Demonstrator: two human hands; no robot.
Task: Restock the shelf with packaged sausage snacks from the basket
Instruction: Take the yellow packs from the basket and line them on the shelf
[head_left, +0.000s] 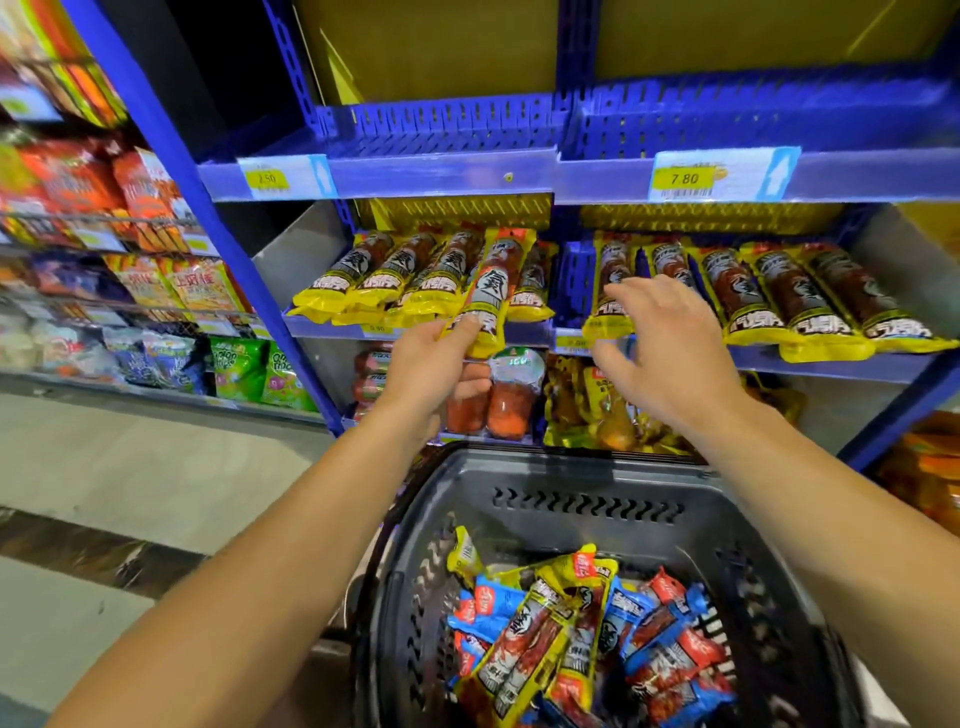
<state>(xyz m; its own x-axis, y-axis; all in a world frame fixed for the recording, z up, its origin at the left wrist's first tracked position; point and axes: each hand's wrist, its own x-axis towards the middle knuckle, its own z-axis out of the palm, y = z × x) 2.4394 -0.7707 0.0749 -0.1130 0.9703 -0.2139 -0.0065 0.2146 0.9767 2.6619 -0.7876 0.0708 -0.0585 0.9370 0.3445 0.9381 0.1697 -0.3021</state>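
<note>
My left hand (435, 366) grips the lower end of a yellow sausage pack (491, 291), held upright in front of the left row of the same packs (395, 278) on the blue shelf (519, 330). My right hand (662, 345) hovers with spread fingers over the near end of a pack in the right row (789, 296); contact is unclear. Below, a dark grey basket (587, 493) holds several yellow and blue sausage packs (582, 634).
The shelf above carries price tags 2.50 (266, 178) and 7.80 (684, 178) and looks bare. The shelf below holds orange and yellow packaged snacks (571, 410). A neighbouring rack of chip bags (130, 291) stands at the left, with aisle floor (130, 478) beside it.
</note>
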